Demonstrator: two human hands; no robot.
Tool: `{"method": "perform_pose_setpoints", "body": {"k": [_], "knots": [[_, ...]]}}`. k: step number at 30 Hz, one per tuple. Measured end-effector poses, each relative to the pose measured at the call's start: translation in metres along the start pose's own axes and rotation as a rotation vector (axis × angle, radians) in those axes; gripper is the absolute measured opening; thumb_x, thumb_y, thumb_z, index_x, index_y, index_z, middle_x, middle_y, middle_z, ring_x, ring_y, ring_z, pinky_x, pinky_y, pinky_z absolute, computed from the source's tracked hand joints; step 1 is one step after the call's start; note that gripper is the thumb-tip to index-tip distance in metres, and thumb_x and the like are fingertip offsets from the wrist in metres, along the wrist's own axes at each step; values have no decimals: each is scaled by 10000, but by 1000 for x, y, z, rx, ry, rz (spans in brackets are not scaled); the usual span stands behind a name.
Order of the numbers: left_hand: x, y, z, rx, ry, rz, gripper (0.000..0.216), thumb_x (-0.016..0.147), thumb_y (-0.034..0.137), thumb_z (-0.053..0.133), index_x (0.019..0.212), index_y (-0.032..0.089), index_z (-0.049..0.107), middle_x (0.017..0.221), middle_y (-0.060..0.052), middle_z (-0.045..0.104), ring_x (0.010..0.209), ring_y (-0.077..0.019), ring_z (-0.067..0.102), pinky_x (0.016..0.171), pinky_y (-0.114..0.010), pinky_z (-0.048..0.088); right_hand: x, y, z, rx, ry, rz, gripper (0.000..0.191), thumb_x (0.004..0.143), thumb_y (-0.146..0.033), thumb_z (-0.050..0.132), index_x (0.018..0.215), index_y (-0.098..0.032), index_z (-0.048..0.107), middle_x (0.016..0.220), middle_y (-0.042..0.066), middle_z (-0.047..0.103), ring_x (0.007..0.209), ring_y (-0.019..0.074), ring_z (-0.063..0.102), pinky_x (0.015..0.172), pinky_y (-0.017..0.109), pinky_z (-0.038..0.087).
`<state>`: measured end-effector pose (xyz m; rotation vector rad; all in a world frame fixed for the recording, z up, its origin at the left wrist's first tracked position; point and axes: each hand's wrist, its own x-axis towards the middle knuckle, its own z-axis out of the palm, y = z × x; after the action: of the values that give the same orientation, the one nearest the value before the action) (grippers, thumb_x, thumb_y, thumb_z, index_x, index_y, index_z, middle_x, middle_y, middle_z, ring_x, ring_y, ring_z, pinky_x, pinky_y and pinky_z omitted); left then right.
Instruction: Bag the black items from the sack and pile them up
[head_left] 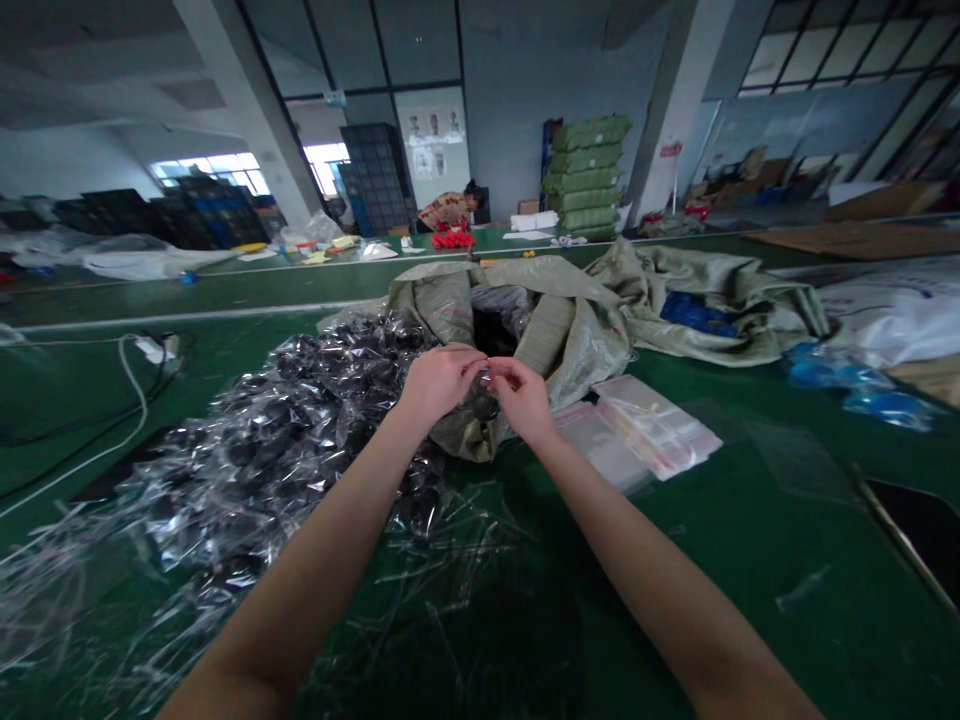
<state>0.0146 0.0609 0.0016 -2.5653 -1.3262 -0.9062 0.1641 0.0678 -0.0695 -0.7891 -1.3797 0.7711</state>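
My left hand and my right hand meet with fingertips pinched at the top of a small clear plastic bag, which hangs below them with something dark inside. Behind the hands lies an open woven sack, its rim rolled back around dark contents. To the left spreads a big heap of black items in clear bags. Flat clear plastic bags lie in stacks just right of my right hand.
Thin clear strips litter the green table. A second woven sack holds blue items. A phone-like dark slab lies at right, cables at left. Across the table, a person bends over red items.
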Motion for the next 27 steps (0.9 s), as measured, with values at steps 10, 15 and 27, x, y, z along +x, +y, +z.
{"method": "perform_pose_setpoints", "body": {"k": [10,15,27], "knots": [[-4,-1,2,-10,7,-47,280,923,300,490,843,224,747,910,-55,753,840,-196,671,780,-281,464,-1,-15,-4,-277,-21,-84,191,849,-249,527,949,-227,688,893,26,731,796,171,677,777,301,538],[-1,-7,10,-328,121,-253,221,856,318,576,837,196,760,870,-42,763,771,-183,679,737,-270,488,-2,-16,-3,-410,11,-108,171,846,-226,532,903,-220,693,885,35,742,791,181,682,795,316,531],[-6,-24,8,-473,287,-255,199,833,332,620,857,162,722,897,-62,730,811,-162,655,773,-262,501,-4,-7,-2,-403,44,-54,157,844,-253,548,898,-225,693,777,10,731,711,174,675,759,312,526]]}}
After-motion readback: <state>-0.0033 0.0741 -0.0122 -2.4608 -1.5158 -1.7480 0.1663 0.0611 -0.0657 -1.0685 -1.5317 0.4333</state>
